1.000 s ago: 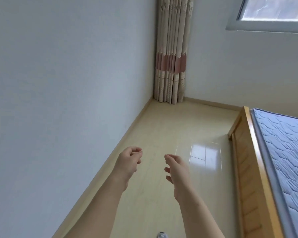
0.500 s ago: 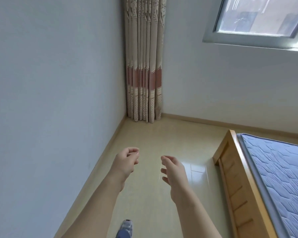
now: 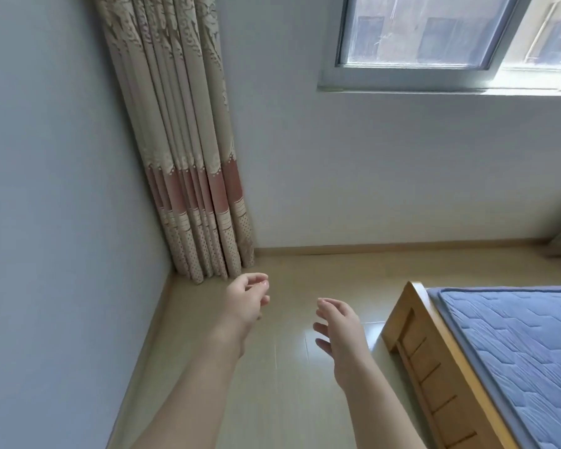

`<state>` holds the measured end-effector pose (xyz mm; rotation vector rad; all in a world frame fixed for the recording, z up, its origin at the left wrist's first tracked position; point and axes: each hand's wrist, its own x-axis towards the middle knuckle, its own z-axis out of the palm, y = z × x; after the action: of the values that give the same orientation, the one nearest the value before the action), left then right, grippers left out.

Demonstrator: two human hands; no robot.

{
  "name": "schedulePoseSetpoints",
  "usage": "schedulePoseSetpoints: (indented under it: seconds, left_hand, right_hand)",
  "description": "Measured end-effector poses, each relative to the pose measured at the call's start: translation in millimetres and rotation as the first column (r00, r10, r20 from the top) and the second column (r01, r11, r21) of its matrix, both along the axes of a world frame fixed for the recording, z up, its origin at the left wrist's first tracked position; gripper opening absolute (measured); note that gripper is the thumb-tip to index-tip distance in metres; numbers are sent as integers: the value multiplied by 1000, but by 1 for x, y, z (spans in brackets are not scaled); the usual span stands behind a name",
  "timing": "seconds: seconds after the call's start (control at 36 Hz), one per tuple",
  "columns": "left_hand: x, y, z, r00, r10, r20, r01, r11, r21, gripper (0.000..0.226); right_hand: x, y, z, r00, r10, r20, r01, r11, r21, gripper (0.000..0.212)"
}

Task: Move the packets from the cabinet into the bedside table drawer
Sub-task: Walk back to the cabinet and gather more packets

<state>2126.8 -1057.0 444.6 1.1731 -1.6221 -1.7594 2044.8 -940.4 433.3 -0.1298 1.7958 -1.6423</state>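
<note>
Pale walls meet at a curtain, bed at right. Left hand and right hand hang loosely curled, holding nothing, probably ready to fetch; packets, cabinet and drawer are unseen.

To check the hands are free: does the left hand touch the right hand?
Apart. The head view shows bare floor between the left hand and the right hand.

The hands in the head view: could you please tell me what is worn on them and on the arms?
Nothing is worn: the left hand and right hand are bare, without visible gloves, rings or a watch, and no sleeves show up to the frame edge.
</note>
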Motion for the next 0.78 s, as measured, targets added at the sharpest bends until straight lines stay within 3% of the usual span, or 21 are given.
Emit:
schedulePoseSetpoints:
  seconds: [0.36,0.53,0.78]
  left_hand:
    - [-299,-112,12,992,-125,-34,125,992,-5,18]
    - [-410,-154,1,986,-168,-17,169,985,28,17]
    - [-622,-225,-13,933,-360,11,360,933,25,16]
  right_hand:
    - [-298,-95,15,983,-154,-100,151,988,-34,10]
    - [-398,-134,8,984,-165,-63,164,986,-24,8]
    - [-586,-204,-14,948,-316,-25,317,948,11,6]
